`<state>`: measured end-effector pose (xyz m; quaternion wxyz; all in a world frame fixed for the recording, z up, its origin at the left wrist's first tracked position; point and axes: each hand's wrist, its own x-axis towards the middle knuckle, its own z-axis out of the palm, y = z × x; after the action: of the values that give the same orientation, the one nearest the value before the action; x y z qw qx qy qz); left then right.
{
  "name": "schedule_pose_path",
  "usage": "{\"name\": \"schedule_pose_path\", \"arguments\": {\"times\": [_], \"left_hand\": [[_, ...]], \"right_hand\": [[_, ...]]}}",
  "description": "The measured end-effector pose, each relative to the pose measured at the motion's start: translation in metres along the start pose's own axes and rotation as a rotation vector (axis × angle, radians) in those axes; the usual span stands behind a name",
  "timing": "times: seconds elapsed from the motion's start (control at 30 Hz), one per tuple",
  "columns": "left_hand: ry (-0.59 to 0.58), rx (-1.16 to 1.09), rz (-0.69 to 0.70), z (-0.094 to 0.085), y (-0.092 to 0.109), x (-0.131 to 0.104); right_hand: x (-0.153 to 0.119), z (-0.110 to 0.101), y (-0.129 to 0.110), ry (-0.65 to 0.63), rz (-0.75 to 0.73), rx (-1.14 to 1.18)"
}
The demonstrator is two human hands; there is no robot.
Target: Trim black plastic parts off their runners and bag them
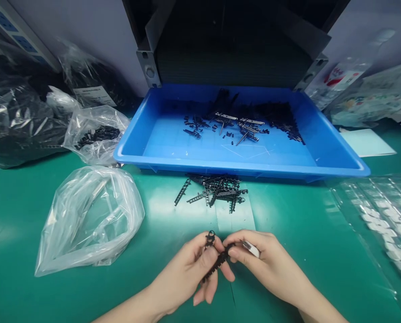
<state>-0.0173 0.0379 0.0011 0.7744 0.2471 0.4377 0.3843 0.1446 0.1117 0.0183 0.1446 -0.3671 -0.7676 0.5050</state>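
My left hand [197,267] is closed around a black plastic toothed strip [215,265], which slants between the thumb and fingers. Above that thumb, a black part with a ring-shaped end [210,240] sticks up; I cannot tell whether it belongs to the same strip. My right hand [266,258] is closed, its thumb and forefinger pinched at the strip's upper right end. Between them also sits a small white piece with a grey tip [252,248]. Just beyond both hands, a loose heap of black ladder-like plastic parts [220,190] lies on the green table, partly over a pale sheet [236,217].
A blue tray [200,167] stands behind the heap, with black parts and metal pieces in it. An open clear bag [89,220] lies at left, near a bag of small black parts [99,134]. Clear trays of white pieces [385,224] are at right.
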Motion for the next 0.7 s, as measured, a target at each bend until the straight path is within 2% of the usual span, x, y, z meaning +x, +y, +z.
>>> {"name": "schedule_pose_path", "arguments": {"times": [0.07,0.13,0.23,0.3,0.47,0.7], "left_hand": [[0.012,0.068,0.019,0.001,0.002,0.0],[0.066,0.113,-0.018,0.002,0.005,-0.001],[0.169,0.083,-0.035,0.002,0.007,-0.001],[0.221,0.042,0.004,-0.001,0.004,-0.001],[0.246,-0.018,0.049,-0.004,-0.002,0.001],[0.292,0.01,0.044,-0.002,0.001,0.0]], "right_hand": [[0.0,0.001,0.001,0.013,0.012,-0.01],[-0.002,0.002,0.003,0.063,-0.002,-0.036],[-0.006,0.004,0.006,0.122,-0.1,-0.148],[-0.008,0.007,0.007,0.098,-0.15,-0.259],[-0.008,0.016,0.004,0.082,-0.221,-0.464],[-0.005,0.02,0.0,0.142,-0.308,-0.554]]}}
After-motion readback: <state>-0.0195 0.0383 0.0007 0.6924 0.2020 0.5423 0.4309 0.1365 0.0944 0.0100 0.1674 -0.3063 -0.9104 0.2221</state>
